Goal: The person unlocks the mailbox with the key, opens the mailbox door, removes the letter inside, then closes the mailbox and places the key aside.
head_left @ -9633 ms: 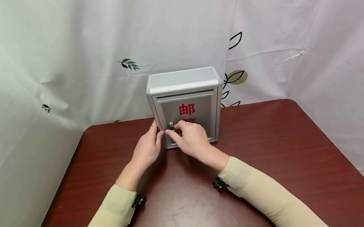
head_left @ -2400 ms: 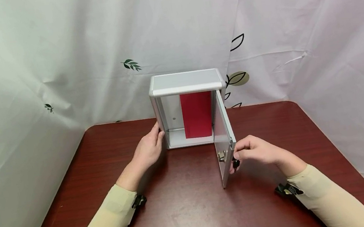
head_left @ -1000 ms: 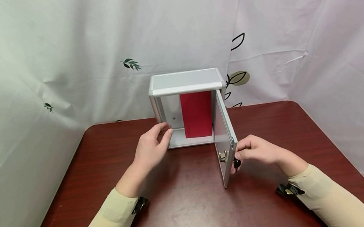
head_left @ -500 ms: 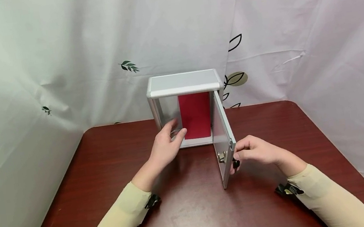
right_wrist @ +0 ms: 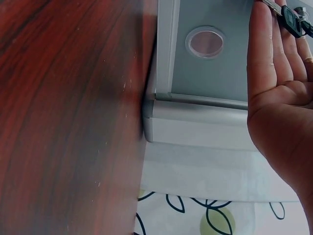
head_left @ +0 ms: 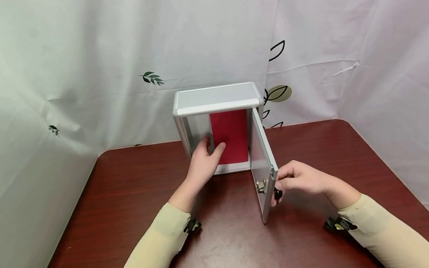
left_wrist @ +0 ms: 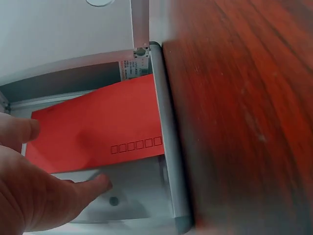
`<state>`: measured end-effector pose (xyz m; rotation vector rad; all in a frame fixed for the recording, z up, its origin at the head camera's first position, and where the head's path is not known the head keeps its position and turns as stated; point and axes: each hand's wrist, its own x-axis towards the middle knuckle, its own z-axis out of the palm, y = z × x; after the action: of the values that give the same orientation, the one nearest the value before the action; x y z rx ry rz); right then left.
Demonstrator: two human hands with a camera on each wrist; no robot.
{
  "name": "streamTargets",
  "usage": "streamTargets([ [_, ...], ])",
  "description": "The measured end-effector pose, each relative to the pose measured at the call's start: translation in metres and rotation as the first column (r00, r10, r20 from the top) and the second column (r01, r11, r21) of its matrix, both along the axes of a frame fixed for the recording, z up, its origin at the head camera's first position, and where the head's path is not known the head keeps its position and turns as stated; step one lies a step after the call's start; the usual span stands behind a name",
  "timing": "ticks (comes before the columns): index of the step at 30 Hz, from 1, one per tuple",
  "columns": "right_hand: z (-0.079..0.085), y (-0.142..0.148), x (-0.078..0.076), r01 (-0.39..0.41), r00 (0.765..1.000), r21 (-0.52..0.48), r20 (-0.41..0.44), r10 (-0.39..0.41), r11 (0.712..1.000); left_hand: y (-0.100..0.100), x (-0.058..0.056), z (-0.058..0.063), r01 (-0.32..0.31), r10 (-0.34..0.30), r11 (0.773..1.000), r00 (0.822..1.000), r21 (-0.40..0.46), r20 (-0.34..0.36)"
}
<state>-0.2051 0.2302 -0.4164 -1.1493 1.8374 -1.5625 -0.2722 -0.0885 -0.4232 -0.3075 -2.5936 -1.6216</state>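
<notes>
Open grey mailbox (head_left: 215, 99) on desk (head_left: 229, 241), door (head_left: 261, 164) swung out.
Left hand (head_left: 203, 160) inside mailbox, relaxed fingers touching red envelope (head_left: 233, 133); right hand (head_left: 301, 179) pinching key (head_left: 277, 194) at door.

Silver metal mailbox (head_left: 215, 98) upright at the bench's far edge, door (head_left: 262, 170) swung open toward the right, black-headed key (head_left: 277, 195) in its lock. Red envelope (head_left: 232, 135) stands upright inside, leaning against the back wall, right of centre.
</notes>
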Motion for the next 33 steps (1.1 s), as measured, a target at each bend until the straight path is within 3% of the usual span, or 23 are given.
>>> streamTargets([
  [9, 0.000, 0.001, 0.000, 0.003, 1.000, -0.007, -0.010, -0.003, 1.000, 0.008, -0.014, -0.004, 0.004, -0.003, 1.000, 1.000, 0.014, -0.028],
  [33, -0.002, -0.002, -0.001, -0.023, 1.000, -0.013, -0.009, 0.023, 1.000, 0.023, -0.035, -0.020, 0.064, -0.069, 0.986, 0.997, 0.152, 0.023],
])
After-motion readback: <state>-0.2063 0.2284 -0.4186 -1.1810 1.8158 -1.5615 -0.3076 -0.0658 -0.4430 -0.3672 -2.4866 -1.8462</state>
